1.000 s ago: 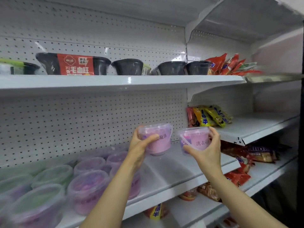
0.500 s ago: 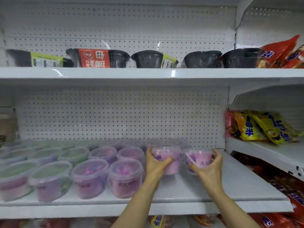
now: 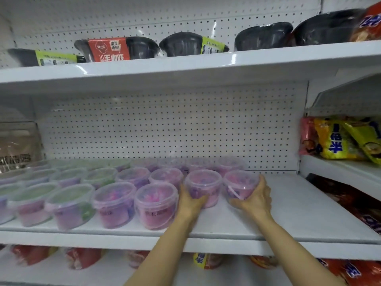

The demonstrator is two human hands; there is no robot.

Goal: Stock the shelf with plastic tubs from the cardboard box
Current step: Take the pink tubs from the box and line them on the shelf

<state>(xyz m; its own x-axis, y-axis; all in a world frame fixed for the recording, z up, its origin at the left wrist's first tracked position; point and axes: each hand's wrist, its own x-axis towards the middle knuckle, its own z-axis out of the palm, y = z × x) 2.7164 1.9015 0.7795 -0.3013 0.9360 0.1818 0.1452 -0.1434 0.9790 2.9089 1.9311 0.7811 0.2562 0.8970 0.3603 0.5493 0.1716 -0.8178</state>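
Two clear plastic tubs with pink contents stand on the white middle shelf (image 3: 299, 211). My left hand (image 3: 190, 203) grips the left pink tub (image 3: 204, 182) from the front. My right hand (image 3: 255, 200) wraps around the right pink tub (image 3: 239, 181), thumb in front and fingers on its right side. Both tubs sit at the right end of rows of several similar tubs, pink (image 3: 155, 203) in the middle and green (image 3: 70, 201) to the left. The cardboard box is not in view.
The shelf above (image 3: 185, 65) carries black bowls (image 3: 261, 37) with red and green sleeves. Yellow snack bags (image 3: 338, 139) lie on the neighbouring shelf at right. Red packets (image 3: 82, 256) sit on the shelf below. A perforated back panel (image 3: 165, 129) stands behind the tubs.
Both hands carried the two pink tubs down from mid-air and set them onto the middle shelf beside the rows. The view turned left and closer to the shelf.
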